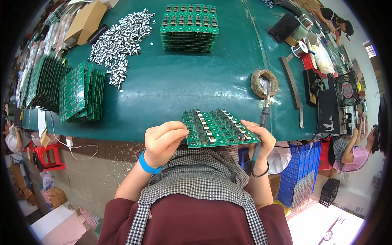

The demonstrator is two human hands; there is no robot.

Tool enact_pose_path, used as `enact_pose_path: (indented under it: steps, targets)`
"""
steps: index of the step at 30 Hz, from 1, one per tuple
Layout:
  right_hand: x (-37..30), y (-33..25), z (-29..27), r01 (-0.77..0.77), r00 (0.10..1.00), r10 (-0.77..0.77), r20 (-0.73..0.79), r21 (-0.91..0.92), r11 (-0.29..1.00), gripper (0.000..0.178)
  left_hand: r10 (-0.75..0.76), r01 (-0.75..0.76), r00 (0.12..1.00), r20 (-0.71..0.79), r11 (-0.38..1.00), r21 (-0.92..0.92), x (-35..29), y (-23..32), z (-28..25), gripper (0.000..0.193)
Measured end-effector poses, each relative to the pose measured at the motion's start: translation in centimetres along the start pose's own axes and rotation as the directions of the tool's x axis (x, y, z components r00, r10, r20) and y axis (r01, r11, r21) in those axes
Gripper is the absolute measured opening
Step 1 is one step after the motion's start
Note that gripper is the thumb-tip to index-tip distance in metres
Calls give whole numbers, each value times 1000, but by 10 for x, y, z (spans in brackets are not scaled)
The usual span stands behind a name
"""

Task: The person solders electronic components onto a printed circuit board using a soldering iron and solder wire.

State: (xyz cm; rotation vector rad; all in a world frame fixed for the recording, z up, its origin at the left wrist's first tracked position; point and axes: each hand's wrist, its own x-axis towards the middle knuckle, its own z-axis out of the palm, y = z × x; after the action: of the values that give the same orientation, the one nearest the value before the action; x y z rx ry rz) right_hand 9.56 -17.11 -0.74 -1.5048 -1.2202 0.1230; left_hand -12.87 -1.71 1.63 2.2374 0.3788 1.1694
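Note:
A green circuit board panel (pixel 220 141), with rows of white-topped and dark parts standing on it, is held tilted at the table's near edge. My left hand (pixel 163 139) is closed, its thumb and fingers pinched at the panel's left edge. At the right edge my right hand (pixel 264 141) grips the panel with the thumb along its side. That same hand also holds a soldering iron (pixel 265 116) upright between thumb and fingers. The iron's metal tip reaches over a round brown pot (pixel 256 85) with silvery material inside.
Stacked board panels (pixel 189 41) stand at the back middle. More panels (pixel 79 94) lean upright at left, near a heap of small white-and-silver parts (pixel 120 45). Right of the pot lie a dark metal bar (pixel 290 81), a solder spool (pixel 299 49) and a fan (pixel 347 89).

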Motion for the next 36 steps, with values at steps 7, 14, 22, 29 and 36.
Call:
enact_pose_path:
  steps: [7,14,22,29,36]
  targets:
    - [34,-1,24,-258,962,256,-96,-7,966,39,-670,664,738,82,699,-264,24,-17,6,7]
    - [37,30,39,-178,978,200,55,-272,946,26,-731,738,674,108,667,-102,16,-56,22,10]
    - [16,31,-5,201,978,-203,51,-502,841,25,-830,677,497,253,188,-712,-25,-60,-60,10]
    - [5,0,-13,-91,985,67,-158,-152,984,72,-384,546,809,-446,772,326,61,-36,-38,10]
    - [39,2,-5,-195,978,200,-67,64,979,53,-289,266,957,39,919,290,90,-28,77,11]
